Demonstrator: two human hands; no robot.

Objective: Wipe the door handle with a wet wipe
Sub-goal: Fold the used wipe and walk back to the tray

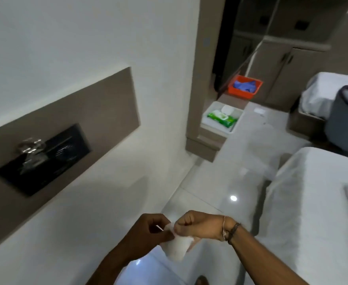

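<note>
Both hands meet low in the middle of the head view, each pinching a white wet wipe (pixel 177 248) that hangs down between them. My left hand (pixel 148 231) grips its left upper edge and my right hand (pixel 197 224) grips the right upper edge. The shiny metal door handle (pixel 31 146) sticks out of a black plate (pixel 51 159) set in a brown band on the white door at the left, well above and left of my hands. The picture is blurred.
A white tray (pixel 208 117) holding a green wipes pack (pixel 222 118) sits on a low shelf ahead. Behind it stands an orange bin (pixel 244 93) with blue gloves. White beds (pixel 313 212) fill the right side; glossy tiled floor (pixel 230 173) lies between.
</note>
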